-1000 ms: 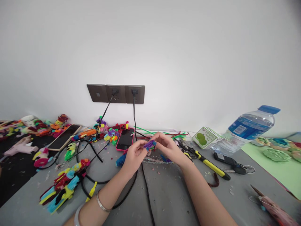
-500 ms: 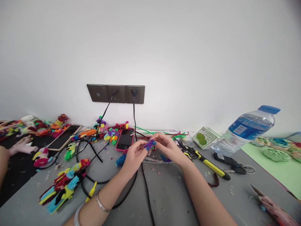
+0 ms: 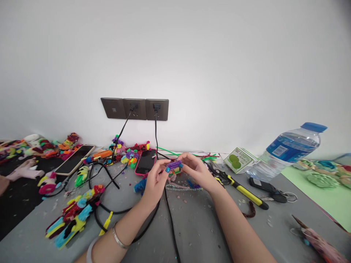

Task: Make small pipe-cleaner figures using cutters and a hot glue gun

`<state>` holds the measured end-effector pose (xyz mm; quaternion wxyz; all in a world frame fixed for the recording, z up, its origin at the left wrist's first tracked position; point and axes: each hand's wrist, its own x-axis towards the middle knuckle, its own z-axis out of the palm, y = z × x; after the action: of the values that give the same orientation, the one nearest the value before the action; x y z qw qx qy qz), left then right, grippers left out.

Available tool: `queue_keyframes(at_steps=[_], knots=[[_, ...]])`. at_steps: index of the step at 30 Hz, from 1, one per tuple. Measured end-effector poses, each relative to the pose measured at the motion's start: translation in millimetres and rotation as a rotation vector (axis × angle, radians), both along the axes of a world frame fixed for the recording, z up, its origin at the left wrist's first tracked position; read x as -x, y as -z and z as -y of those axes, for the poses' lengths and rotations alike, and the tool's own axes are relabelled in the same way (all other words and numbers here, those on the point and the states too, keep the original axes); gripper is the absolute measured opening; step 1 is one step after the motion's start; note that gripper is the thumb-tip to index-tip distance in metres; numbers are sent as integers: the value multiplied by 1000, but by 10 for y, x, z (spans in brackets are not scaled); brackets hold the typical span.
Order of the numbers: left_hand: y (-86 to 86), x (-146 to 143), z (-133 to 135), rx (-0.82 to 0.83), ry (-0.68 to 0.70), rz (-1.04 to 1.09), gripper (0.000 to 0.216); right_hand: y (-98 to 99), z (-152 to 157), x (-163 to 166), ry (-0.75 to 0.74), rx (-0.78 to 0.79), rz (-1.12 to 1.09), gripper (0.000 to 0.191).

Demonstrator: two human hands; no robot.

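Note:
Between both hands, a little above the grey table (image 3: 192,226), is a small purple fuzzy piece that looks like bent pipe cleaner (image 3: 174,165). My left hand (image 3: 157,180) pinches its left end between thumb and fingers. At the other end, my right hand (image 3: 195,171) grips it with fingertips closed; a bit of other colour peeks out there. Beneath the hands lie a silvery tinsel strip (image 3: 181,188) and a blue fuzzy piece (image 3: 139,185). Behind them, a pink-edged phone (image 3: 145,162) is partly covered by the left hand.
Yellow-black pliers (image 3: 244,191), a car key (image 3: 267,189), a juice box (image 3: 239,160) and a water bottle (image 3: 290,149) stand or lie to the right. Black cables (image 3: 170,219) cross the table. Pipe-cleaner figures (image 3: 74,215) lie left, near another person's hand (image 3: 26,170).
The purple piece has turned to lie more level and shows more of its length. My fingers have shifted slightly around it. At far left, the other person's arm has drawn back a little.

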<state>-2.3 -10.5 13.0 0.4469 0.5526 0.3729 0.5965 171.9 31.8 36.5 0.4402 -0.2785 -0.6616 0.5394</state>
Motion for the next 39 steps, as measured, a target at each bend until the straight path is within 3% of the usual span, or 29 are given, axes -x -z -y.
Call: queue_keyframes(at_steps=[10, 17, 24, 39], knots=[[75, 1, -18, 15, 11, -13, 30, 41, -33, 4, -5, -75, 1, 15], [92, -5, -25, 4, -11, -24, 25, 12, -10, 5, 11, -88, 68, 27], [103, -23, -44, 4, -7, -9, 23, 30, -20, -3, 31, -77, 90, 21], [1, -12, -36, -39, -35, -98, 12, -31, -13, -19, 34, -64, 110, 18]])
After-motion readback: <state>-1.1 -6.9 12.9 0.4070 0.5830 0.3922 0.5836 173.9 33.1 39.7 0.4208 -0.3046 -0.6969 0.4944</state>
